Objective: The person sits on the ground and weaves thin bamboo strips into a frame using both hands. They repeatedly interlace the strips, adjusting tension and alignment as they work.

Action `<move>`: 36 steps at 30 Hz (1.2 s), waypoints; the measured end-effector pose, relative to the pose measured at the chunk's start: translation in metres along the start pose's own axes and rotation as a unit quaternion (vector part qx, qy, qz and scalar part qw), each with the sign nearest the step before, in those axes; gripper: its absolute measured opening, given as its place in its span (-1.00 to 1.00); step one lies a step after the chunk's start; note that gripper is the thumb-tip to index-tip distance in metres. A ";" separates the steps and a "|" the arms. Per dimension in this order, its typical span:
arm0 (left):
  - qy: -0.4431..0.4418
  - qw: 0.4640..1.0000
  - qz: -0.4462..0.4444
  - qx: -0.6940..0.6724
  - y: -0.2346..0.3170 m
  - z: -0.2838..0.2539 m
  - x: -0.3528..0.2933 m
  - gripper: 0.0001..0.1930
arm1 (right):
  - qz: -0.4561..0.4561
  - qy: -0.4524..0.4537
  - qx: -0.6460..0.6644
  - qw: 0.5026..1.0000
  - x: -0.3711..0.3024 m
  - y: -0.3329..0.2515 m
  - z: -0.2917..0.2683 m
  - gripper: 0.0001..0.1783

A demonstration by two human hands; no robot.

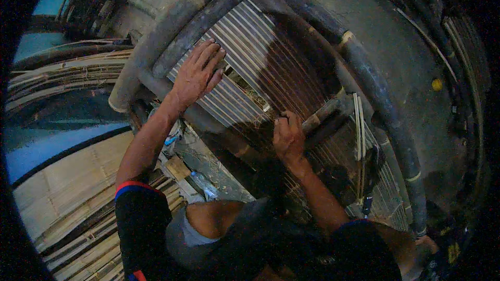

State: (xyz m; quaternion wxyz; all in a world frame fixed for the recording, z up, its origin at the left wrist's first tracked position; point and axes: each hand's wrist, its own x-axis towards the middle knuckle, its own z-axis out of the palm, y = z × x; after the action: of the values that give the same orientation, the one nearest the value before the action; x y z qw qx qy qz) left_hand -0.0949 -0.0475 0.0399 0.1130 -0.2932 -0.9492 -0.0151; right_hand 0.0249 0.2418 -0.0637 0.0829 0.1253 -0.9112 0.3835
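Both my hands are on a bamboo panel of thin, pale slats (229, 105), set side by side within a frame of thick, dark bamboo poles (169, 31). My left hand (198, 70) lies palm down across the slats near the far left pole, its fingers stretched out. A narrow gap (245, 84) runs between slats to the right of that hand. By the gap's near end my right hand (289, 138) is closed with curled fingers. Whatever its fingertips hold is too dark to make out. Shadow covers the panel's right side.
Several loose pale strips (359, 125) rest upright at right, beside a dark tool (368, 203). Split bamboo (99, 229) is stacked at left, below bundled long strips (67, 70). A plastic bottle (204, 184) lies near my left arm. A yellow object (436, 84) sits far right.
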 end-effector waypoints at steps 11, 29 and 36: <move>-0.044 0.997 0.025 0.050 0.007 -0.007 0.017 -0.80 | 0.122 -0.005 0.144 0.982 0.005 0.010 0.000 -0.81; -0.155 0.982 0.088 -0.067 -0.032 -0.015 0.030 -0.72 | 0.231 0.018 0.515 0.825 0.132 0.000 -0.106 -0.70; -0.230 0.970 0.046 -0.063 -0.026 -0.019 0.034 -0.66 | 0.284 0.050 0.562 0.775 0.151 -0.022 -0.144 -0.72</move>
State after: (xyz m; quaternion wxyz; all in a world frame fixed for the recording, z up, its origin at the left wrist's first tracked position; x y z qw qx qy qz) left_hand -0.1322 -0.0520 0.0668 -0.1268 -0.3383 -0.9324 -0.0020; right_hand -0.1052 0.3062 0.0883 -0.0690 -0.1340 -0.5220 0.8395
